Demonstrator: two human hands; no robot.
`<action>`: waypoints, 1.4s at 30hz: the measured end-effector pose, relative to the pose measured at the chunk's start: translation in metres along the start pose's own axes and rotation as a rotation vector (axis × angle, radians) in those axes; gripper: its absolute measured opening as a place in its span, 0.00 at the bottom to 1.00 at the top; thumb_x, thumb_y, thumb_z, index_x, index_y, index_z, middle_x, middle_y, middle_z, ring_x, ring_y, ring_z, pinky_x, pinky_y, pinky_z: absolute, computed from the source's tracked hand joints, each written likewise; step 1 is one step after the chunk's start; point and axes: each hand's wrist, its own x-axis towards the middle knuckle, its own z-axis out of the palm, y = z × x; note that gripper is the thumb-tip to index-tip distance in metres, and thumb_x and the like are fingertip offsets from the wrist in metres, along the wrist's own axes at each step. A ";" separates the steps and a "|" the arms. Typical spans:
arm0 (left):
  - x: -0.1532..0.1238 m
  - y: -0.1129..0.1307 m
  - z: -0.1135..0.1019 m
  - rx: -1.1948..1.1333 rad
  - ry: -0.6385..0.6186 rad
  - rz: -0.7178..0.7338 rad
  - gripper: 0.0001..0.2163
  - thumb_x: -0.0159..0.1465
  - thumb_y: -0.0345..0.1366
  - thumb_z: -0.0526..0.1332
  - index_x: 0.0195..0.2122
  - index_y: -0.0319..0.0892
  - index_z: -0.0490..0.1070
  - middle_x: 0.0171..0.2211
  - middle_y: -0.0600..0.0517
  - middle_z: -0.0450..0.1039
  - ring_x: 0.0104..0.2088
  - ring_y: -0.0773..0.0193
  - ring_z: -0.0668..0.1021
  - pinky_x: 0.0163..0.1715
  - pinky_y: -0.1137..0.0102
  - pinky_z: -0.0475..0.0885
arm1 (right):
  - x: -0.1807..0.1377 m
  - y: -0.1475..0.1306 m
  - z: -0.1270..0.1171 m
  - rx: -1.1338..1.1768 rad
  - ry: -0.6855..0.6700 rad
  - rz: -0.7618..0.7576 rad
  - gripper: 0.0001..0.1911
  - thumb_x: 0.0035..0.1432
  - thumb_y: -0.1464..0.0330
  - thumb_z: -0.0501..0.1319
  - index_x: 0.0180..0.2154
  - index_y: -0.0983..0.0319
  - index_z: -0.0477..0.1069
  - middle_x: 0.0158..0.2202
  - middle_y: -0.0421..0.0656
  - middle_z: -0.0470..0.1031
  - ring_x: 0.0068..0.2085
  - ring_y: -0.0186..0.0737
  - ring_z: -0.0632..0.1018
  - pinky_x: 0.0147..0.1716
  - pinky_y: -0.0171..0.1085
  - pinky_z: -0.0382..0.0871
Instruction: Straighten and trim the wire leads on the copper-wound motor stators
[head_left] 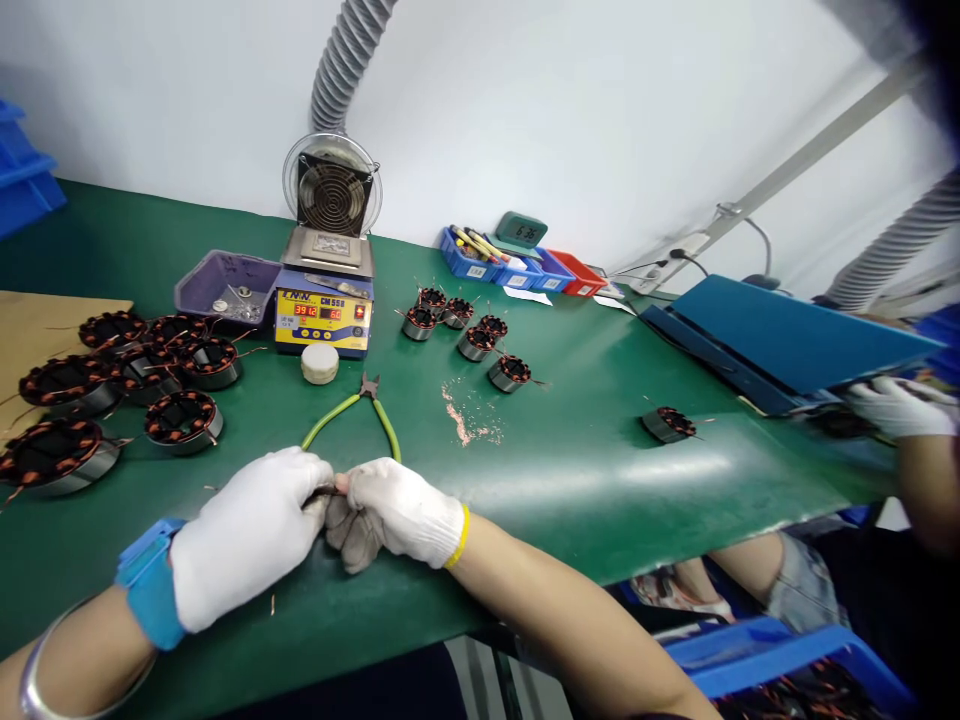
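My left hand [251,530], in a white glove with a blue watch at the wrist, is closed, its fingers meeting my right hand. Fingers curled, my right hand [386,515] wears a white glove with a yellow cuff and grey-stained fingers; one bare fingertip shows. Between them a small dark thing [322,491] sticks out, too covered to name. Just beyond the hands lie green-handled cutting pliers [369,390], jaws pointing away. Wound stators [182,420] with copper coils stand to the left, and several more [510,373] stand right of the pliers.
A yellow soldering station [322,322] stands behind a round white pot [319,363], beside a purple bin [225,262]. Copper scraps [461,425] lie mid-table. Further right are a lone stator [669,424], a tilted blue panel [795,330] and another person's gloved hand [900,405].
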 end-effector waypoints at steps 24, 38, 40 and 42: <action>-0.012 0.016 -0.033 -0.261 -0.478 0.050 0.07 0.48 0.37 0.60 0.29 0.46 0.71 0.26 0.57 0.73 0.25 0.62 0.75 0.24 0.71 0.67 | -0.087 -0.026 -0.002 -1.677 0.021 -0.835 0.13 0.66 0.67 0.50 0.43 0.64 0.70 0.39 0.53 0.75 0.36 0.46 0.76 0.34 0.42 0.68; -0.003 0.005 -0.018 0.616 0.382 0.489 0.16 0.60 0.34 0.56 0.48 0.34 0.69 0.31 0.46 0.69 0.30 0.54 0.72 0.33 0.58 0.63 | -0.044 0.029 -0.005 0.051 0.193 -0.418 0.28 0.46 0.45 0.67 0.27 0.63 0.64 0.23 0.41 0.69 0.17 0.33 0.69 0.16 0.31 0.62; -0.004 0.013 -0.020 0.486 0.290 0.404 0.14 0.61 0.36 0.58 0.46 0.36 0.69 0.31 0.46 0.69 0.32 0.53 0.73 0.34 0.57 0.65 | -0.050 0.029 -0.006 -0.133 0.240 -0.423 0.27 0.49 0.45 0.66 0.26 0.62 0.63 0.21 0.40 0.67 0.18 0.33 0.68 0.16 0.31 0.58; -0.006 0.017 -0.022 0.178 0.072 0.450 0.08 0.64 0.35 0.57 0.41 0.36 0.70 0.32 0.44 0.69 0.34 0.56 0.73 0.35 0.59 0.67 | -0.040 0.024 -0.007 -0.354 0.259 -0.390 0.28 0.52 0.42 0.61 0.25 0.61 0.65 0.21 0.42 0.67 0.20 0.35 0.68 0.19 0.34 0.61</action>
